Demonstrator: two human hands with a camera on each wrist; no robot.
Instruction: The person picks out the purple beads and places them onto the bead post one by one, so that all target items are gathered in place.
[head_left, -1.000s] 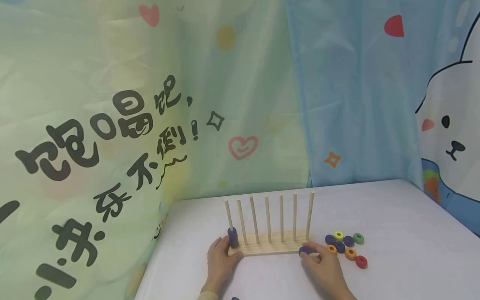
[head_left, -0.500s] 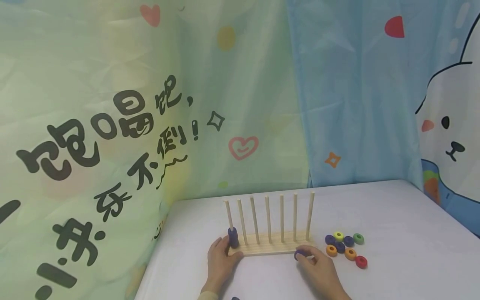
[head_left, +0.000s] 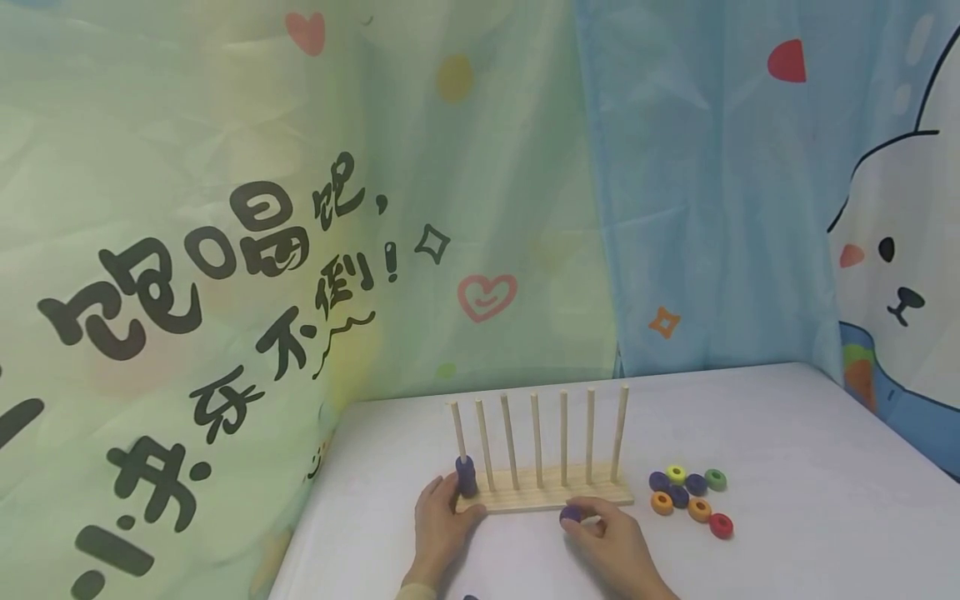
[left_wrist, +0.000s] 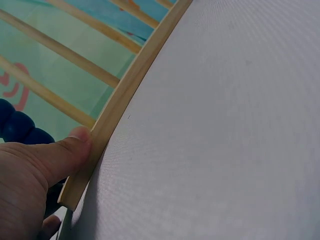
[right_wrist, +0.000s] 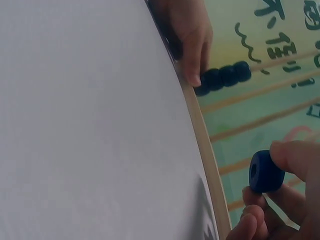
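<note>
A wooden peg stand (head_left: 555, 497) with several upright rods stands on the table. Its leftmost rod carries a stack of dark blue beads (head_left: 466, 477). My left hand (head_left: 441, 521) grips the left end of the base, its thumb (left_wrist: 75, 145) on the front edge; the other fingers are mostly hidden in the left wrist view. Between thumb and fingers, my right hand (head_left: 611, 542) pinches one blue bead (right_wrist: 266, 171) in front of the base, right of its middle. The hole of this bead shows in the right wrist view.
Right of the stand lie loose beads: blue (head_left: 678, 497), yellow (head_left: 676, 474), green (head_left: 716, 479), orange (head_left: 700, 510) and red (head_left: 722, 526). A small dark object (head_left: 470, 597) shows at the bottom edge. A printed curtain (head_left: 487, 208) hangs behind the white table (head_left: 795, 450).
My right hand has moved left along the front of the base with the blue bead, away from the loose beads. The left hand has stayed at the stand's left end.
</note>
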